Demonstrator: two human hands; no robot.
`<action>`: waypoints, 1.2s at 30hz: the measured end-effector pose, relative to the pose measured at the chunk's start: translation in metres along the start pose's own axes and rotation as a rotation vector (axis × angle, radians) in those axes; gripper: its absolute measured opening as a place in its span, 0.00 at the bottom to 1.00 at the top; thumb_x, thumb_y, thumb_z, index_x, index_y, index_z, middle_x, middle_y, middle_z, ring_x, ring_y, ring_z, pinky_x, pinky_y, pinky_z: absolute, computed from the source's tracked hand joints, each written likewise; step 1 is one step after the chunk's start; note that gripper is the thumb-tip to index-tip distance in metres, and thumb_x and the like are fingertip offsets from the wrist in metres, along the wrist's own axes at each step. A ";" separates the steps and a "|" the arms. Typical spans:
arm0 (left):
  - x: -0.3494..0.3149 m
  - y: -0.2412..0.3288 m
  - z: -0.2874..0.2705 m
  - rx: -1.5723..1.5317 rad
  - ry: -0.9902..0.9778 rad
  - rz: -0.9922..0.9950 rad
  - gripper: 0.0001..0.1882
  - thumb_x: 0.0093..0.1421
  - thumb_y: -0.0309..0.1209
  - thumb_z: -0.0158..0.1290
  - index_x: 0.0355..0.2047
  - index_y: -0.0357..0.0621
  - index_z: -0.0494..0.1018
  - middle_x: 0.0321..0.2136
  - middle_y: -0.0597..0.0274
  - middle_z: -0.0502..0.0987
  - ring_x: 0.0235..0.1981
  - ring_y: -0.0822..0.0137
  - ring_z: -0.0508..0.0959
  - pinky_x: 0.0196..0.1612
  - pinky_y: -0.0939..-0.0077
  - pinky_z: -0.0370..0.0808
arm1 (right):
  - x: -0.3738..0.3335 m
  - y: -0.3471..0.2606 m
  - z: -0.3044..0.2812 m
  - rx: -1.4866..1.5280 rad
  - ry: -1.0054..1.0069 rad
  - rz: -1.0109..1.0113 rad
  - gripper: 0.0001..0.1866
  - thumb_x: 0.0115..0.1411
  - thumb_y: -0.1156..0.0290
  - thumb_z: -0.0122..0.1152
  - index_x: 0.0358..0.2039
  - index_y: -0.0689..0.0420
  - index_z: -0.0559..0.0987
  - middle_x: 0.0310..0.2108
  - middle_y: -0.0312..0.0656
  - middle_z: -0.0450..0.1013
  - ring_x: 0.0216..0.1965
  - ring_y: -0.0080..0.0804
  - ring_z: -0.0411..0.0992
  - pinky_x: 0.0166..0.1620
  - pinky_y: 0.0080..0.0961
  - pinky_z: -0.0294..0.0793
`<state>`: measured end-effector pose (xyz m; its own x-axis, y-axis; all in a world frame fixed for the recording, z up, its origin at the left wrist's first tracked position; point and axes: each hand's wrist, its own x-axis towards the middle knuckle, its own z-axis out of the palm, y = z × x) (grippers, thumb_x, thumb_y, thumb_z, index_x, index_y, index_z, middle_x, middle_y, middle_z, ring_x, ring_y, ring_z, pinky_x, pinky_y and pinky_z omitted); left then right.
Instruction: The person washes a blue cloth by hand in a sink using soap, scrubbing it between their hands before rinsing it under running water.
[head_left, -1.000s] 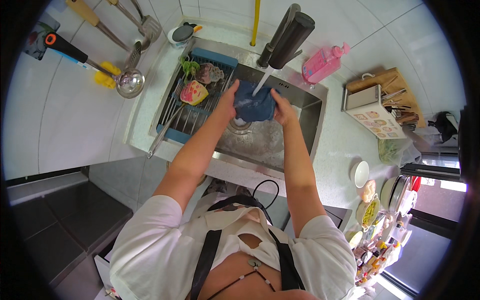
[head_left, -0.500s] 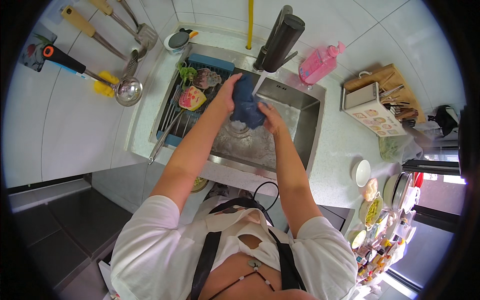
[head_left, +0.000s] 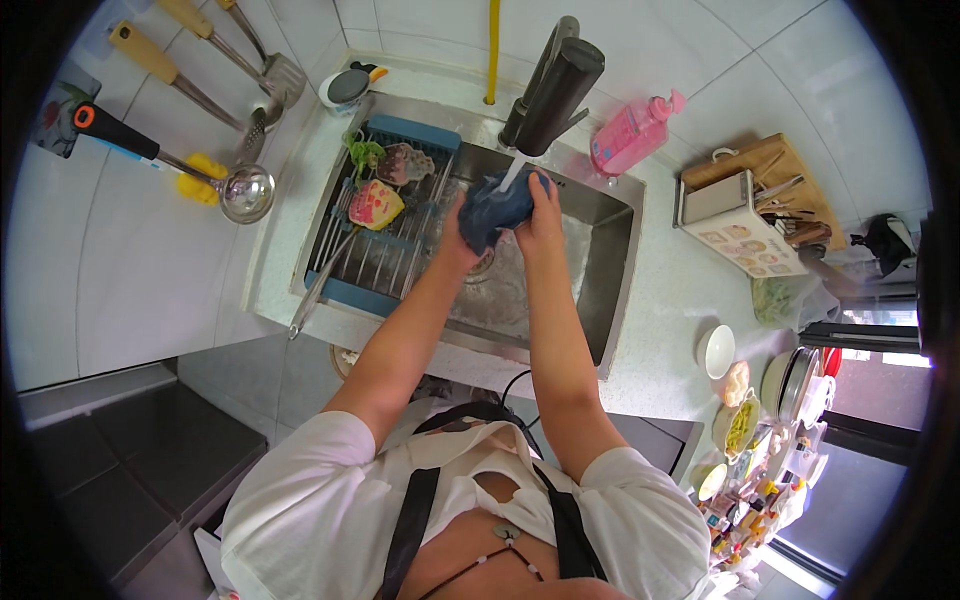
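A wet dark-blue cloth [head_left: 495, 208] is bunched between my two hands over the steel sink [head_left: 590, 300]. Water from the black faucet [head_left: 560, 92] runs onto its top. My left hand [head_left: 456, 236] grips the cloth's left lower side. Round its right side is my right hand [head_left: 543, 212], fingers curled over the upper edge. Some fingertips are hidden behind the fabric.
Left of the cloth, a blue-framed drying rack [head_left: 352, 292] spans the sink, bearing a pink-and-yellow sponge [head_left: 376, 204], leafy greens [head_left: 362, 152] and a long-handled utensil [head_left: 322, 284]. A pink pump bottle [head_left: 632, 136] stands behind right; a white bowl [head_left: 716, 352] sits on the right counter.
Both hands have shifted with the cloth: the left lower, the right up towards the faucet. The cloth is more bunched, and the stream that fell beside it now hits it.
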<state>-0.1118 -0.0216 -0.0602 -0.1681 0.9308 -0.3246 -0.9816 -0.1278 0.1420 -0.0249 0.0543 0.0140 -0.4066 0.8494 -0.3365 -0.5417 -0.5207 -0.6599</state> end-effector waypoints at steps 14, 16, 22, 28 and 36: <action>0.009 0.008 0.068 0.353 0.129 0.067 0.16 0.58 0.43 0.42 0.35 0.43 0.67 0.27 0.63 0.69 0.29 0.69 0.71 0.31 0.74 0.69 | -0.029 0.024 0.002 -1.117 -0.106 -0.925 0.16 0.49 0.65 0.57 0.38 0.57 0.69 0.38 0.48 0.65 0.41 0.47 0.63 0.43 0.34 0.62; 0.015 0.006 0.058 0.397 0.224 0.101 0.15 0.58 0.41 0.43 0.33 0.42 0.68 0.26 0.63 0.70 0.27 0.69 0.70 0.30 0.75 0.69 | -0.027 0.025 0.009 -1.151 -0.050 -0.903 0.13 0.49 0.66 0.56 0.33 0.58 0.70 0.34 0.47 0.66 0.38 0.46 0.64 0.40 0.34 0.63; 0.001 -0.003 0.067 0.814 0.231 0.564 0.15 0.56 0.38 0.46 0.32 0.37 0.69 0.25 0.63 0.70 0.25 0.73 0.69 0.29 0.77 0.68 | -0.016 0.022 0.018 -1.103 -0.005 -0.737 0.10 0.49 0.67 0.55 0.27 0.59 0.69 0.27 0.49 0.68 0.29 0.49 0.66 0.33 0.35 0.66; 0.007 -0.009 0.062 0.650 0.341 0.368 0.12 0.56 0.37 0.45 0.29 0.41 0.70 0.21 0.67 0.69 0.20 0.73 0.70 0.25 0.76 0.68 | 0.019 0.019 -0.005 -1.093 0.205 -0.683 0.15 0.51 0.63 0.53 0.31 0.63 0.72 0.22 0.50 0.69 0.26 0.38 0.67 0.32 0.30 0.66; -0.029 0.030 0.059 0.199 0.258 -0.039 0.26 0.56 0.52 0.41 0.44 0.44 0.64 0.46 0.55 0.67 0.48 0.58 0.67 0.45 0.62 0.67 | 0.018 -0.009 -0.017 -0.647 -0.028 -0.364 0.15 0.56 0.60 0.50 0.36 0.60 0.72 0.31 0.40 0.71 0.31 0.30 0.70 0.36 0.25 0.68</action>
<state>-0.1308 -0.0317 0.0087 -0.1731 0.8129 -0.5560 -0.9550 -0.0005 0.2965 -0.0149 0.0758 0.0022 -0.3071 0.9516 -0.0096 -0.1073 -0.0447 -0.9932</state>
